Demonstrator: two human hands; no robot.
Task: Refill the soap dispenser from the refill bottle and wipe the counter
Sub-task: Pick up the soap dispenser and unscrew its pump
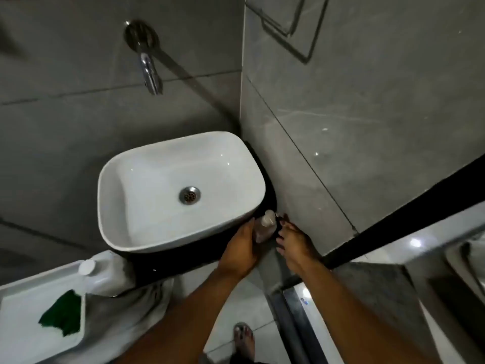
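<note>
A small clear soap dispenser (264, 228) with a white pump top stands on the black counter (199, 261), in the corner right of the white basin (181, 190). My left hand (240, 252) wraps its left side. My right hand (292, 244) is just right of it with fingers spread, fingertips near the pump nozzle. A white refill bottle (105, 275) with a white cap stands at the counter's left end. A green cloth (63, 313) lies on a white lid at the lower left.
A chrome tap (149, 69) juts from the grey wall above the basin. A grey tiled wall closes off the right side. A black-framed glass panel (409, 219) runs diagonally at right. My sandalled foot (245, 340) is on the pale floor.
</note>
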